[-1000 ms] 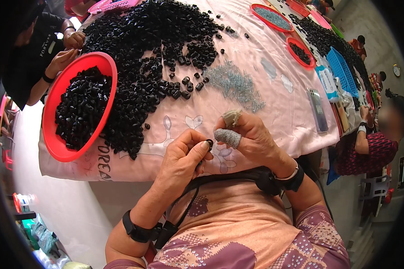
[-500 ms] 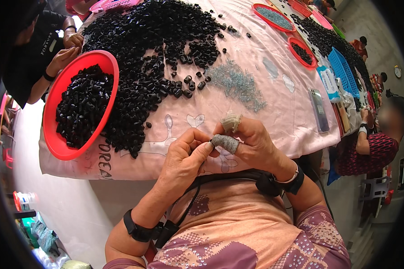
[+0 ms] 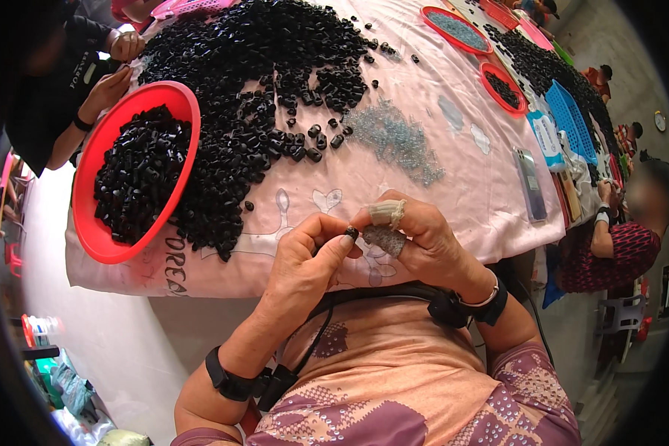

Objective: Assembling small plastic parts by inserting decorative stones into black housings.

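Above the near edge of the pink cloth (image 3: 342, 186), my hands meet. My left hand (image 3: 305, 253) pinches a small black cylindrical plastic part (image 3: 351, 233) between thumb and fingertips. Close against it, my right hand (image 3: 431, 241) has its fingers bent in, with a grey cloth finger cover (image 3: 383, 240) on the thumb and a beige one (image 3: 387, 213) on a finger. Whatever my right fingertips hold is too small or hidden to make out. Beyond them lie a heap of small shiny pieces, perhaps springs (image 3: 398, 141), and a large pile of similar black parts (image 3: 238, 59).
A red basin (image 3: 192, 149) full of black parts stands at the left, beside a co-worker's hand (image 3: 110, 88). Farther right are two red trays, a blue basket (image 3: 572, 123), a wipes packet (image 3: 545, 141) and a phone (image 3: 528, 184). Another person (image 3: 609, 245) sits at the right.
My right hand has turned slightly, its beige-covered finger coming down and its thumb shifting right, so the black part in my left fingers shows more. The left co-worker's hands have moved apart.
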`<action>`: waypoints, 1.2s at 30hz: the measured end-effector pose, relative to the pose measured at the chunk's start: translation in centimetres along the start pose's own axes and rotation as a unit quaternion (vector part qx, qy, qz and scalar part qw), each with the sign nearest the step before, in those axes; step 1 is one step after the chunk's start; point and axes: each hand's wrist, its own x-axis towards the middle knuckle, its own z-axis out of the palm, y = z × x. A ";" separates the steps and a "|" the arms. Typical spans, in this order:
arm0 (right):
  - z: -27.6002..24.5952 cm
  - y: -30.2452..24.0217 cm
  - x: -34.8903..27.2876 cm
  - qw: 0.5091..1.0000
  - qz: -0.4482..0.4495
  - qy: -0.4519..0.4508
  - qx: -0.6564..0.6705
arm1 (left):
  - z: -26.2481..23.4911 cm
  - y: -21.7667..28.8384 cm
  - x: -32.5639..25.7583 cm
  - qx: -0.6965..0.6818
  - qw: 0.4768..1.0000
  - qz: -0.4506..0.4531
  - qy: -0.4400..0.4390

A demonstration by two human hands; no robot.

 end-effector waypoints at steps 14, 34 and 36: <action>0.3 0.3 0.1 0.999 -0.025 0.000 -0.035 | 0.0 0.3 -0.2 -0.036 0.999 0.008 -0.006; 7.7 1.6 10.8 0.915 -0.086 -0.183 -0.350 | 0.9 2.8 -3.2 -0.048 0.983 0.175 0.003; 7.9 1.4 11.1 0.916 -0.069 -0.192 -0.345 | 0.8 2.5 -3.0 -0.040 0.983 0.177 0.004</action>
